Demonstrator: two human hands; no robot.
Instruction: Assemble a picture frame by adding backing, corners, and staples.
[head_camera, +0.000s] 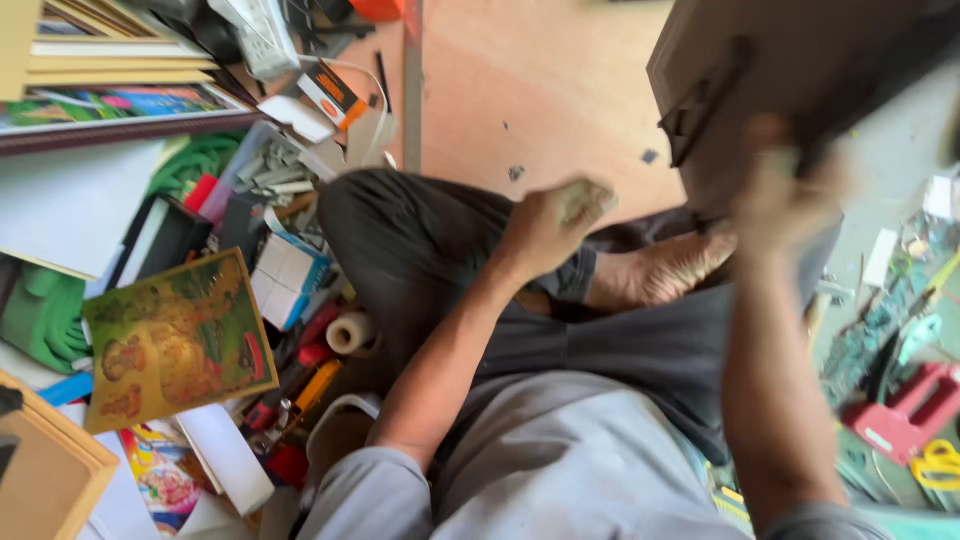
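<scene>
I sit cross-legged on the floor in dark trousers, one bare foot (668, 268) showing. My right hand (785, 195), blurred by motion, grips the lower edge of a dark brown board or frame back (790, 70) held up at the top right. My left hand (553, 225) is closed around a small pale greenish-grey lump, perhaps a cloth or sponge (583, 200), above my knee. The two hands are apart.
A wooden board (540, 90) lies ahead. At the left lie a colourful picture print (175, 340), stacked frames (110, 50), small boxes (288, 280), a tape roll (350, 332) and an orange cutter (315, 388). At the right sit a red tool (905, 410) and yellow-handled scissors (938, 465).
</scene>
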